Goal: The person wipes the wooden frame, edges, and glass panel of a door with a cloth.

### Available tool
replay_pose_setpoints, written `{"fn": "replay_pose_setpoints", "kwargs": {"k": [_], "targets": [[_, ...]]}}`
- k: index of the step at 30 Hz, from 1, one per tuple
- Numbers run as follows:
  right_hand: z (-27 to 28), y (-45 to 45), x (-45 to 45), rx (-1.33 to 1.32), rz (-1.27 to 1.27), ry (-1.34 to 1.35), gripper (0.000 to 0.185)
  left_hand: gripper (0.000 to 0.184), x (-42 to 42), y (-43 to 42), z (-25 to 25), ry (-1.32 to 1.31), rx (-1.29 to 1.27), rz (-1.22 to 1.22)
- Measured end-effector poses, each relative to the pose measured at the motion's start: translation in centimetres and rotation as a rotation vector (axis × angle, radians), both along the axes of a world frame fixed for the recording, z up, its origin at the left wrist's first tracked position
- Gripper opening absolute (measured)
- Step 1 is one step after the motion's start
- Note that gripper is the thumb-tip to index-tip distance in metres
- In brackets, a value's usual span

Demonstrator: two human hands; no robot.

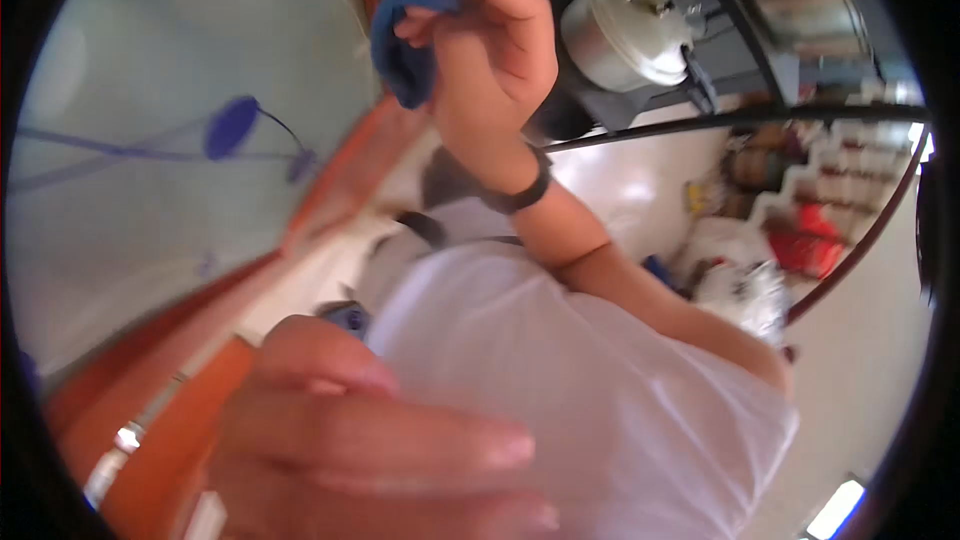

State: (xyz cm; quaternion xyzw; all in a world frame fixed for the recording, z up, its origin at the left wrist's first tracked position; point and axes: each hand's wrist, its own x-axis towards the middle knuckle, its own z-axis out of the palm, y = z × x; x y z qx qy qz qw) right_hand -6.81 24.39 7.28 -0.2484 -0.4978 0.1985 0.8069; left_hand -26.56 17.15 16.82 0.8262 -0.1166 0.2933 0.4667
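My right hand (500, 50), with a dark band on its wrist, is raised at the top middle. Its curled fingers hold a blue cloth (405, 55), which hangs over to the left of them. Close to the camera at the lower left is my left hand (340, 430), somewhat blurred. Its fingers stretch to the right and stand apart, with nothing seen in them. Just right of the raised hand stands a silver pressure cooker (610, 30) with a black handle; the hand appears apart from it.
A pale panel (130, 240) with purple flower patterns and a reddish-brown frame fills the left. The cooker sits on a dark, black-edged surface (650, 115). Bags, one of them red (808, 243), lie by steps at the right. An orange-brown surface (165, 440) shows lower left.
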Motion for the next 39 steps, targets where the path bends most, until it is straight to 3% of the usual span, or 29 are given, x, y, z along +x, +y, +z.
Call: {"fn": "replay_pose_setpoints", "kwargs": {"k": [4, 8, 13, 19, 25, 30, 32, 35, 39], "targets": [[-1.2, 0.2, 1.1, 0.039, 0.089, -0.094, 0.037, 0.034, 3.2, -2.9, -2.4, 0.059, -0.043, -0.07], [-2.3, 0.3, 1.6, -0.106, 0.19, -0.066, 0.04, 0.034, 5.2, -4.5, -3.4, 0.043, -0.081, -0.071], [-2.3, 2.0, 2.3, -0.014, 0.13, -0.142, 0.04, 0.035, 7.2, -6.2, -3.7, -0.042, -0.096, -0.099], [-1.3, 2.9, 2.0, -0.072, 0.17, -0.047, 0.038, 0.036, 9.1, -3.4, -5.2, 0.032, -0.136, 0.054], [-0.9, 5.1, 2.6, 0.173, 0.293, -0.167, 0.041, 0.037, 9.8, -0.2, -7.3, 0.154, -0.184, 0.223], [0.8, 5.2, 3.4, 0.17, 0.025, -0.374, 0.035, 0.038, 10.0, 2.2, -8.5, 0.214, -0.216, 0.292], [1.1, 5.6, 2.9, 0.116, 0.012, -0.28, 0.035, 0.039, 10.0, 3.7, -9.1, 0.26, -0.239, 0.339], [0.7, 6.2, 2.8, 0.025, 0.048, -0.188, 0.036, 0.039, 10.9, 7.0, -11.7, 0.372, -0.27, 0.463], [1.4, 7.1, 3.1, 0.107, 0.085, -0.188, 0.038, 0.04, 13.0, 12.1, -18.2, 0.547, -0.28, 0.645]]}}
